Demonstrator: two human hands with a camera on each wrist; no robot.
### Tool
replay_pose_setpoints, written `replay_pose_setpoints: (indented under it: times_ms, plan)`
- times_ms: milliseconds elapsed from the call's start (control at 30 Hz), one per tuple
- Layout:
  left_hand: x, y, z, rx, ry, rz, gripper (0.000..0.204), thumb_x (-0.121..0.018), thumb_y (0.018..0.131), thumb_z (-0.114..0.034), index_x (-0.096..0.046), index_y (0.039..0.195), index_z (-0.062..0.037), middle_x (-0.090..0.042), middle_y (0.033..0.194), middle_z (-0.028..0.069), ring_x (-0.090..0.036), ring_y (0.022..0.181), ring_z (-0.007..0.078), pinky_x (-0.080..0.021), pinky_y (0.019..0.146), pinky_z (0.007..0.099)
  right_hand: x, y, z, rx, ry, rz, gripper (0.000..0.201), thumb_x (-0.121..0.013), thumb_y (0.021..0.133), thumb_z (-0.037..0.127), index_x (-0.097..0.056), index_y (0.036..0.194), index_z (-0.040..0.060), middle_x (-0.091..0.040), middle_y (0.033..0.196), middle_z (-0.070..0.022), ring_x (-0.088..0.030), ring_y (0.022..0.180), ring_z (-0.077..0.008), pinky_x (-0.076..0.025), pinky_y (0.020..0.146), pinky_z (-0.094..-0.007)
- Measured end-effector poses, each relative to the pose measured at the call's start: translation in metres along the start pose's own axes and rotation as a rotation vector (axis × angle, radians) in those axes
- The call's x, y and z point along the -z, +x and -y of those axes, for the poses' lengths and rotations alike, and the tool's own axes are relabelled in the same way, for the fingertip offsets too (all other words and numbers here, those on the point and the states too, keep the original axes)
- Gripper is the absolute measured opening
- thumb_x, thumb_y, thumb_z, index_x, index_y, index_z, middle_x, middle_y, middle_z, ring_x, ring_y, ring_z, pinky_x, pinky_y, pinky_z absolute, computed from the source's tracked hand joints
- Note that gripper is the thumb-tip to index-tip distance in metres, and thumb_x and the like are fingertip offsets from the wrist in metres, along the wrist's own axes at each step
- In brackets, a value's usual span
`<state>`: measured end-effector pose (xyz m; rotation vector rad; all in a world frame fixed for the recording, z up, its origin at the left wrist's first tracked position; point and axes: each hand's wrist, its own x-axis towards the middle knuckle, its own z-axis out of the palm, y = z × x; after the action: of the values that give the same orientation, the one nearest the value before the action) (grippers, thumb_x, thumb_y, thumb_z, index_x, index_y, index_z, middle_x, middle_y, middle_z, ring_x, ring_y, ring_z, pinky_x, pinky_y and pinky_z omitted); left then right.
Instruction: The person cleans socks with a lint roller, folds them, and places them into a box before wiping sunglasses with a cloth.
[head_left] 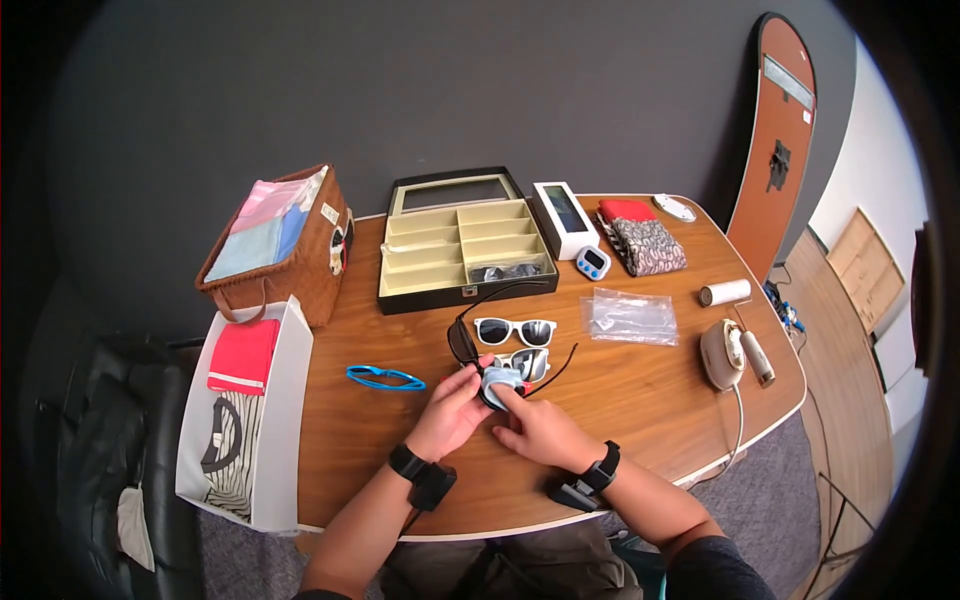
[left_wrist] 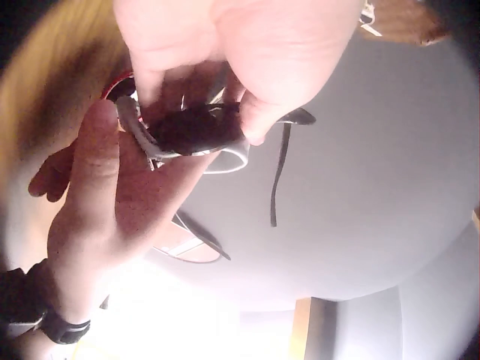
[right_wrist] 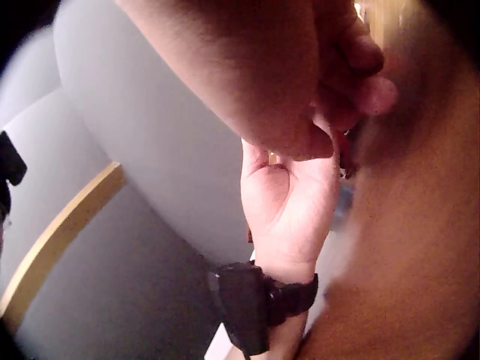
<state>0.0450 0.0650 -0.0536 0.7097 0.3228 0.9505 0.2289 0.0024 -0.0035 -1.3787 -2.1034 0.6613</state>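
A pair of black sunglasses [head_left: 462, 342] is tilted above the front middle of the table, its temples spread apart. My left hand [head_left: 448, 412] grips its frame; in the left wrist view the thumb presses at the edge of the dark lens [left_wrist: 199, 129]. Between the fingers of my right hand [head_left: 548, 432] is a light blue cloth [head_left: 500, 378], pinched against the other lens. Just beyond the hands lie white sunglasses [head_left: 515, 331] and a second white-framed pair [head_left: 530, 363], partly covered by the held pair. In the right wrist view, the hands hide the sunglasses and cloth.
Blue glasses [head_left: 385, 378] lie left of the hands. Behind stands an open display case [head_left: 430, 292] with dark glasses in one compartment. A white box [head_left: 300, 400] and brown basket [head_left: 325, 270] stand left; plastic bags [head_left: 632, 316], a timer [head_left: 593, 263] and a corded steamer [head_left: 718, 358] lie right.
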Motion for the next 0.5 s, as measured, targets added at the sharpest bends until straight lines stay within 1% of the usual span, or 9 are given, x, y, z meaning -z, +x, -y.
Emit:
replay_pose_setpoints:
  times_ms: [67, 100, 167, 233, 300, 367, 433, 500]
  plan:
    - [0.001, 0.000, -0.004, 0.000, -0.032, 0.024, 0.045, -0.046, 0.108, -0.019, -0.041, 0.148, -0.0003, -0.053, 0.142, 0.0199, -0.054, 0.132, 0.0343, -0.043, 0.112, 0.0489, 0.006, 0.001, -0.001, 0.035, 0.079, 0.131, 0.060, -0.069, 0.089, 0.019, -0.046, 0.143, 0.0087, -0.069, 0.077, -0.0197, -0.068, 0.072, -0.0413, -0.053, 0.064, -0.0505]
    - [0.000, -0.001, -0.006, 0.003, -0.063, 0.052, 0.045, -0.047, 0.108, -0.019, -0.041, 0.148, 0.0004, -0.054, 0.142, 0.0201, -0.054, 0.132, 0.0343, -0.043, 0.112, 0.0487, 0.003, 0.001, -0.003, 0.038, 0.080, 0.132, 0.060, -0.069, 0.089, 0.019, -0.046, 0.143, 0.0087, -0.069, 0.077, -0.0197, -0.068, 0.072, -0.0413, -0.053, 0.064, -0.0505]
    - [-0.005, -0.002, -0.007, 0.002, -0.025, 0.047, 0.045, -0.047, 0.108, -0.019, -0.041, 0.148, 0.0004, -0.054, 0.142, 0.0208, -0.054, 0.132, 0.0340, -0.043, 0.112, 0.0485, -0.003, 0.002, -0.007, 0.060, 0.037, 0.009, 0.060, -0.070, 0.090, 0.020, -0.046, 0.144, 0.0100, -0.067, 0.073, -0.0171, -0.067, 0.068, -0.0393, -0.052, 0.062, -0.0481]
    - [-0.006, 0.000, -0.004, -0.010, 0.038, 0.005, 0.046, -0.048, 0.107, -0.019, -0.040, 0.148, 0.0005, -0.054, 0.141, 0.0217, -0.055, 0.130, 0.0337, -0.044, 0.111, 0.0475, 0.003, 0.000, -0.001, 0.040, 0.057, 0.018, 0.060, -0.070, 0.090, 0.020, -0.047, 0.144, 0.0101, -0.066, 0.072, -0.0164, -0.067, 0.066, -0.0384, -0.052, 0.061, -0.0469]
    - [-0.005, 0.000, -0.003, -0.028, 0.039, -0.008, 0.044, -0.048, 0.107, -0.018, -0.042, 0.147, 0.0001, -0.055, 0.140, 0.0213, -0.056, 0.129, 0.0335, -0.044, 0.111, 0.0473, 0.005, 0.000, 0.000, 0.024, 0.081, 0.034, 0.059, -0.070, 0.090, 0.021, -0.048, 0.143, 0.0102, -0.066, 0.071, -0.0158, -0.066, 0.065, -0.0375, -0.051, 0.060, -0.0458]
    - [-0.002, -0.001, -0.005, -0.048, 0.044, -0.026, 0.043, -0.048, 0.107, -0.018, -0.043, 0.146, -0.0002, -0.056, 0.139, 0.0209, -0.056, 0.128, 0.0333, -0.044, 0.111, 0.0472, 0.003, 0.001, -0.007, 0.084, 0.120, 0.080, 0.058, -0.071, 0.090, 0.019, -0.049, 0.143, 0.0098, -0.065, 0.071, -0.0159, -0.066, 0.064, -0.0364, -0.051, 0.059, -0.0442]
    - [0.003, 0.001, -0.005, -0.109, -0.007, -0.022, 0.039, -0.048, 0.107, -0.018, -0.046, 0.142, -0.0015, -0.057, 0.136, 0.0200, -0.056, 0.127, 0.0329, -0.045, 0.110, 0.0477, 0.004, 0.000, -0.006, 0.089, 0.110, 0.084, 0.057, -0.071, 0.090, 0.019, -0.050, 0.142, 0.0096, -0.064, 0.070, -0.0155, -0.065, 0.063, -0.0356, -0.051, 0.059, -0.0437]
    - [0.003, 0.001, -0.006, -0.121, -0.009, -0.010, 0.037, -0.048, 0.107, -0.017, -0.047, 0.141, -0.0024, -0.058, 0.135, 0.0198, -0.056, 0.127, 0.0330, -0.046, 0.109, 0.0485, 0.006, 0.001, -0.004, 0.095, 0.097, 0.084, 0.057, -0.071, 0.090, 0.018, -0.050, 0.142, 0.0093, -0.064, 0.070, -0.0151, -0.065, 0.062, -0.0347, -0.051, 0.059, -0.0432]
